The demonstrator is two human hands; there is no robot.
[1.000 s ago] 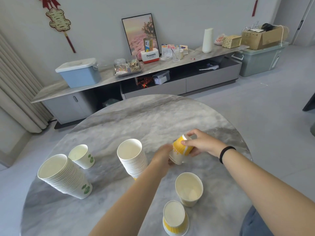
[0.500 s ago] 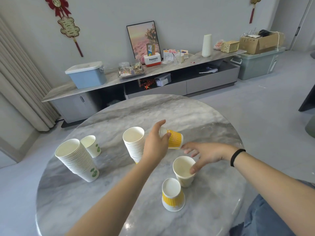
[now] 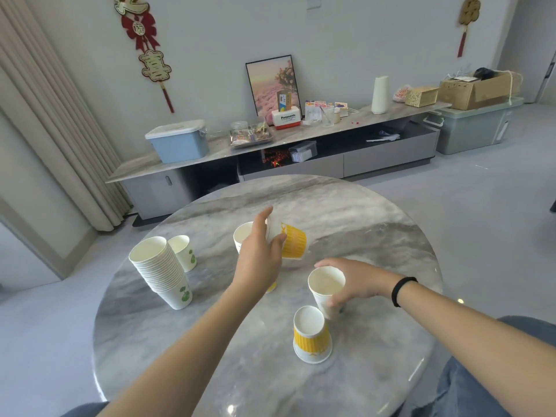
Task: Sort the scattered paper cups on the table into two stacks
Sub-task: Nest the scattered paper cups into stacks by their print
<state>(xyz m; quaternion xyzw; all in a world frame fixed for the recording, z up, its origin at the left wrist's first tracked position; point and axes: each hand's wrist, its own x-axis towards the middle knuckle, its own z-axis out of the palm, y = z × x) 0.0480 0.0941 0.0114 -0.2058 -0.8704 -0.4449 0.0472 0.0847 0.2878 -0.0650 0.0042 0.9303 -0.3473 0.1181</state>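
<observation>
From the head camera, the left hand (image 3: 261, 251) grips a yellow cup (image 3: 290, 241) tipped on its side above the marble table (image 3: 376, 224) — just beside the yellow stack (image 3: 243, 236), mostly hidden behind that hand. The right hand (image 3: 355, 281) curls around an upright white cup (image 3: 326, 288). An upside-down yellow cup (image 3: 312, 337) stands near it. At left, a tall green-leaf stack (image 3: 164, 275) leans beside a single leaf cup (image 3: 183, 251).
</observation>
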